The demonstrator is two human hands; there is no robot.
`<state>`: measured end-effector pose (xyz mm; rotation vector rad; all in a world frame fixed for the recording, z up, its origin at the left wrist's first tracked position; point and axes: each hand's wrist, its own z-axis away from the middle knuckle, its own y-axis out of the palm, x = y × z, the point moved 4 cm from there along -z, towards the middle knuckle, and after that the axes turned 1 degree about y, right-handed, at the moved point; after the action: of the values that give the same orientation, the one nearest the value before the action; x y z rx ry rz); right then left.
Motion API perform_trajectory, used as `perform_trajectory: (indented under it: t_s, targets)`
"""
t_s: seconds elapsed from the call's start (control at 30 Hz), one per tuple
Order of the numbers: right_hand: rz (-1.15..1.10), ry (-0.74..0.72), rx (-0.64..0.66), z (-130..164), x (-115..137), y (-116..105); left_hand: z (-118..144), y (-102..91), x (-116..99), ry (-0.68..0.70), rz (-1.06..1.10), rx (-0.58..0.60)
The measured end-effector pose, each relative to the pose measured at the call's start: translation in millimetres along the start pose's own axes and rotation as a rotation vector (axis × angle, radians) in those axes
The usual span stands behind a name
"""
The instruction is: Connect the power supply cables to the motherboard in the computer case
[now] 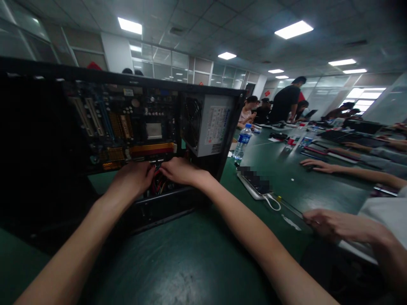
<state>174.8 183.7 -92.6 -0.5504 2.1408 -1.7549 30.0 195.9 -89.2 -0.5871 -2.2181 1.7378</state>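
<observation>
We have both hands inside the open computer case point(127, 140), which stands on the green table point(197, 254) at twelve o'clock. Our left hand point(132, 180) and right hand point(179, 170) curl around the red cable bundle point(158, 183) below the motherboard point(127, 123); how firmly, we cannot tell. The wiring looks unfinished, with the power supply point(208, 125) at one o'clock already mounted.

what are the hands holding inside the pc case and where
Both hands, left and right, pinch the cable bundle below the motherboard; the exact hold point is hidden by the fingers.
</observation>
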Motion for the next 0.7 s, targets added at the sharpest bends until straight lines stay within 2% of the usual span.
perform_trajectory:
  t_s: [0.13, 0.37, 0.7]
  targets:
    - [0.010, -0.003, 0.021, -1.4, 0.0, 1.1, 0.2, -0.7, 0.1, -0.028, 0.014, 0.054]
    - [-0.004, -0.015, -0.036, -1.3, -2.9, 3.1, -2.7, 3.9, 2.5, -0.001, -0.002, 0.005]
    - [0.001, -0.005, -0.024, -1.2, -2.7, 2.1, -0.9, -1.8, -2.7, -0.027, 0.017, 0.041]
